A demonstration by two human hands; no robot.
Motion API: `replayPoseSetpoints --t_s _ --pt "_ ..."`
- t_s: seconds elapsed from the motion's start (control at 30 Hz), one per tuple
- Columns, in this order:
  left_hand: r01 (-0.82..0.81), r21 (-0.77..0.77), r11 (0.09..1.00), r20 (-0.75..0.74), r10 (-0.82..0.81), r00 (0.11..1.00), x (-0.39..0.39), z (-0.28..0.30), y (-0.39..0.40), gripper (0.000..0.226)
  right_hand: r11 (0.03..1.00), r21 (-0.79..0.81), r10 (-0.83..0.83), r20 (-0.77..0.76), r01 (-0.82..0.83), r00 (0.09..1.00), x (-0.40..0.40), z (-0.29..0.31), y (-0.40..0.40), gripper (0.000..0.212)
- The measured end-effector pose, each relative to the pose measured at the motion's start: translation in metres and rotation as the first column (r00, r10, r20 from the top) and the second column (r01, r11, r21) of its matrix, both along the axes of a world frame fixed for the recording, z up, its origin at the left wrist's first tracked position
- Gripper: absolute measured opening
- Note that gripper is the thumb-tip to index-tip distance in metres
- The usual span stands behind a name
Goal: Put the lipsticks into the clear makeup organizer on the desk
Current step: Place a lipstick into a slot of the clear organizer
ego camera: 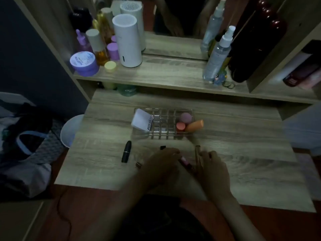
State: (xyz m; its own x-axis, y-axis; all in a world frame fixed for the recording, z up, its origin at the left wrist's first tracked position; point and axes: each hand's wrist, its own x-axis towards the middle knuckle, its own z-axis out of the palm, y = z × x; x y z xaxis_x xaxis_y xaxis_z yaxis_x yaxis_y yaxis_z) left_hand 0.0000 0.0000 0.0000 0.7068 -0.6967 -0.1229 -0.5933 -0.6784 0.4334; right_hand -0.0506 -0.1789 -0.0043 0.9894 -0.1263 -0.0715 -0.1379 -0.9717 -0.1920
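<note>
The clear makeup organizer (163,134) stands mid-desk with a grid of small cells. It holds a white box at its left end and pink, purple and orange items at its right end. A black lipstick (126,151) lies on the desk to its front left. A small brownish lipstick (138,164) lies nearer me. My left hand (161,164) is closed around a dark lipstick whose tip (162,147) pokes out. My right hand (212,166) grips a slim clear tube (197,154). A pink lipstick (184,161) lies between the two hands.
The shelf (173,75) above the desk carries a white cylinder (126,40), purple jars, bottles and spray bottles (217,54) in front of a mirror. A white bin (71,131) and a bag (26,145) sit left of the desk.
</note>
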Motion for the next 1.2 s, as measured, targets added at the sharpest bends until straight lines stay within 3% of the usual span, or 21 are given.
replayPoseSetpoints --t_s 0.13,0.27,0.43,0.53,0.67,0.73,0.87,1.0,1.07,1.2 --pt "0.075 0.018 0.997 -0.030 -0.075 0.997 0.004 -0.009 -0.033 0.037 0.992 0.074 -0.096 -0.098 0.104 0.990 -0.007 -0.003 -0.007 0.030" --pt "0.200 0.117 0.973 0.042 -0.206 0.978 0.011 -0.029 -0.045 0.034 0.958 0.223 -0.154 -0.129 0.180 0.980 -0.007 -0.006 -0.009 0.030" --pt "0.262 0.086 0.961 0.073 -0.269 0.960 0.015 -0.041 -0.049 0.034 0.916 0.340 -0.170 -0.155 0.214 0.973 -0.007 -0.008 -0.009 0.027" --pt "0.296 0.076 0.952 0.077 -0.301 0.950 0.018 -0.044 -0.048 0.032 0.907 0.360 -0.165 -0.171 0.218 0.971 -0.007 -0.012 -0.009 0.026" --pt "0.295 0.182 0.938 0.046 -0.308 0.950 0.023 -0.041 -0.047 0.031 0.909 0.353 -0.172 -0.167 0.222 0.971 -0.004 -0.014 -0.010 0.022" --pt "0.243 0.119 0.963 0.035 -0.249 0.968 0.024 -0.030 -0.046 0.036 0.923 0.312 -0.181 -0.164 0.225 0.970 -0.003 -0.011 -0.012 0.018" --pt "-0.008 -0.234 0.972 -0.064 -0.007 0.998 0.030 0.004 -0.028 0.030 0.952 0.277 -0.117 -0.058 0.129 0.991 0.005 0.010 -0.027 0.012" --pt "-0.276 -0.494 0.825 -0.156 0.228 0.961 0.065 0.032 -0.002 0.022 0.944 0.328 -0.071 0.134 0.024 0.988 0.025 0.043 -0.034 0.013" --pt "-0.367 -0.555 0.746 -0.107 0.374 0.921 0.090 0.037 0.012 0.020 0.932 0.363 -0.079 0.212 -0.003 0.974 0.037 0.057 -0.029 0.017" --pt "-0.390 -0.621 0.680 -0.038 0.470 0.882 0.128 0.033 0.029 0.022 0.850 0.526 -0.163 0.310 -0.026 0.937 0.061 0.074 -0.010 0.030"
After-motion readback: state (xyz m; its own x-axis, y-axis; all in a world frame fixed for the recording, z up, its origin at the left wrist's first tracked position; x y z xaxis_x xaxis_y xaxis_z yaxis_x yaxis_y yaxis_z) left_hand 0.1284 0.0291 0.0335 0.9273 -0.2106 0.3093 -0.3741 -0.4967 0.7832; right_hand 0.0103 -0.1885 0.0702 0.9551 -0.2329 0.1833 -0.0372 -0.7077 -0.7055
